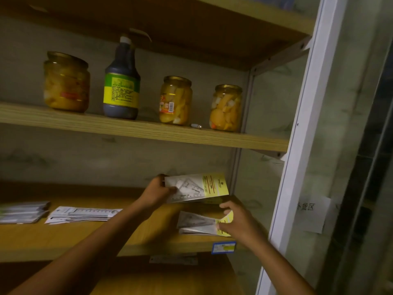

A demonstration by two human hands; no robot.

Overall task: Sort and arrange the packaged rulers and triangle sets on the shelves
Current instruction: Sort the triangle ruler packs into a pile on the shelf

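My left hand [157, 191] grips the left end of a packaged triangle set [196, 187] with a yellow header card, held upright above the wooden shelf [89, 237] near its right end. Below it, my right hand [236, 222] pinches the yellow end of a small stack of triangle sets [197, 224] lying flat on the shelf. Packaged rulers [85, 213] lie in a loose pile at mid-left. Another stack of packs [21, 211] sits at the far left.
The shelf above carries three jars of yellow fruit [175, 101], a dark bottle [122, 81] and a small pen-like object [196, 126]. A white upright [297, 145] bounds the shelves on the right. A blue price tag [223, 247] sits on the shelf edge.
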